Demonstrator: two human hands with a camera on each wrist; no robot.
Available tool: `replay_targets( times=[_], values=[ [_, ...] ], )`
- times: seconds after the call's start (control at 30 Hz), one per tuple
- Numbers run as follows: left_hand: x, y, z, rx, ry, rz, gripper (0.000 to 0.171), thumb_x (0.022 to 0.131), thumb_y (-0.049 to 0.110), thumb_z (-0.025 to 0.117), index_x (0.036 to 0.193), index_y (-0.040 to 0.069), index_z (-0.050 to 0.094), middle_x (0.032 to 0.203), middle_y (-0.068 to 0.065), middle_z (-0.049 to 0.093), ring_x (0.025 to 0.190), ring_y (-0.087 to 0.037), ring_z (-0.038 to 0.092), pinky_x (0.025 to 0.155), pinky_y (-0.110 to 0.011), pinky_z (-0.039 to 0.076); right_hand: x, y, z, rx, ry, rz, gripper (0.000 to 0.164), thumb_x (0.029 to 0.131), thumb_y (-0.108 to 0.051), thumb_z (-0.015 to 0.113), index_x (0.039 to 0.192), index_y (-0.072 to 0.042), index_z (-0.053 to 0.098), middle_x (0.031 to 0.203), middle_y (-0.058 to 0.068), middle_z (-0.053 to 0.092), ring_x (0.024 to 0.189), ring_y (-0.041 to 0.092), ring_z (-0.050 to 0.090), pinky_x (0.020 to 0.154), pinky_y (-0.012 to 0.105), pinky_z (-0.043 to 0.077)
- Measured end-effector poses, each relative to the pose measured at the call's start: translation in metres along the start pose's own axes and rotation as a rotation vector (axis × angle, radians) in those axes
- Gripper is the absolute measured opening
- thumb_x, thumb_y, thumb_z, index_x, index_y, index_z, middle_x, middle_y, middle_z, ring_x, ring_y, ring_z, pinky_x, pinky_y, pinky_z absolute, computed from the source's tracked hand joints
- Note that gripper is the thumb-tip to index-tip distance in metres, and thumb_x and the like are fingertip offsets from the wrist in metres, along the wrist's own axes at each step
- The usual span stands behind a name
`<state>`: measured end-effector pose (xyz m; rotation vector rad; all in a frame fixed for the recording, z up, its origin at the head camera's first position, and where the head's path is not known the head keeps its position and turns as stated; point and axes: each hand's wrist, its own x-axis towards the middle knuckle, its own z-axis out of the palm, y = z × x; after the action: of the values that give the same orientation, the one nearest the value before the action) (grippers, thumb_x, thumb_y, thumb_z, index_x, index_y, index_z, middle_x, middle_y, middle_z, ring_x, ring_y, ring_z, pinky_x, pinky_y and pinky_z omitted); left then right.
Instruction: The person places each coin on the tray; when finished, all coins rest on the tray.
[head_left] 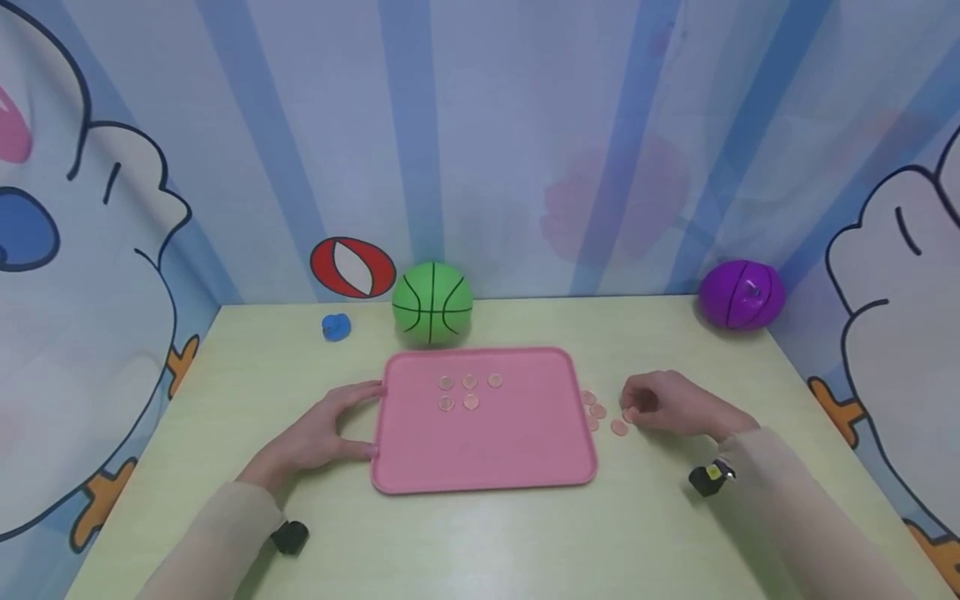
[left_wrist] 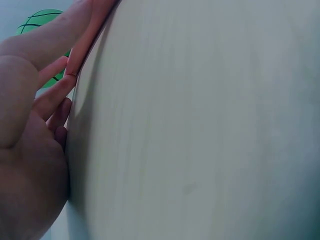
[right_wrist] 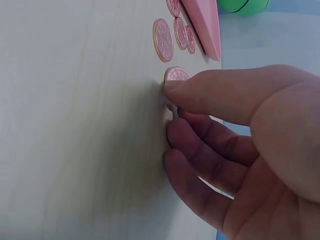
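A pink tray (head_left: 487, 454) lies on the table, with several round coins (head_left: 471, 402) in two rows on its upper left part. My left hand (head_left: 318, 432) is at the tray's left side; its thumb and extended fingers touch the rim. Right of the tray, my right hand (head_left: 675, 404) pinches a copper-coloured coin (right_wrist: 176, 74) between thumb and fingers, low over the table. Several more copper coins (head_left: 618, 427) lie between that hand and the tray's right edge, a few close against the rim. The left wrist view shows the left hand (left_wrist: 35, 145) but none of the coins.
Behind the tray sits a green ball (head_left: 432, 303) with black lines. A small blue object (head_left: 336, 327) is left of it. At the back right corner is a purple ball (head_left: 741, 295). Printed cloth walls (head_left: 495, 150) border the pale table (head_left: 480, 542).
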<state>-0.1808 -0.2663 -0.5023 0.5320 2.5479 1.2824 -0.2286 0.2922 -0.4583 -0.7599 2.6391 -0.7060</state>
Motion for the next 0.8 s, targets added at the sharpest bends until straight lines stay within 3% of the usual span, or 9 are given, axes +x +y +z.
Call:
replay_targets(
  times=[0.27,0.57,0.8],
  values=[
    [0.0001,-0.0025,-0.0007,0.011,0.004,0.018,0.093,0.082,0.035,0.091,0.161,0.017,0.045,0.169,-0.012,0.035,0.156,-0.044,0.024,0.123,-0.074,0.017,-0.0007,0.0002,-0.0006,0.063,0.042,-0.023,0.016,0.091,0.001,0.077,0.093,-0.014,0.072,0.089,-0.004,0.069,0.086,0.013,0.063,0.081,0.030,0.061],
    [0.0006,-0.0025,-0.0001,0.005,0.007,-0.036,0.096,0.079,0.038,0.093,0.161,0.023,0.045,0.170,-0.007,0.034,0.157,-0.041,0.023,0.124,-0.073,0.015,-0.0043,0.0000,-0.0042,0.072,0.035,0.025,0.019,0.095,-0.006,0.076,0.114,-0.008,0.079,0.111,0.006,0.075,0.101,0.024,0.070,0.090,0.043,0.062],
    [0.0009,-0.0035,0.0008,-0.002,0.011,-0.020,0.096,0.079,0.037,0.093,0.161,0.020,0.045,0.169,-0.010,0.034,0.157,-0.042,0.023,0.124,-0.073,0.016,-0.0041,-0.0001,-0.0047,0.039,0.022,0.020,0.026,0.090,0.000,0.079,0.115,-0.005,0.079,0.106,0.005,0.074,0.097,0.022,0.070,0.087,0.043,0.063]
  ],
)
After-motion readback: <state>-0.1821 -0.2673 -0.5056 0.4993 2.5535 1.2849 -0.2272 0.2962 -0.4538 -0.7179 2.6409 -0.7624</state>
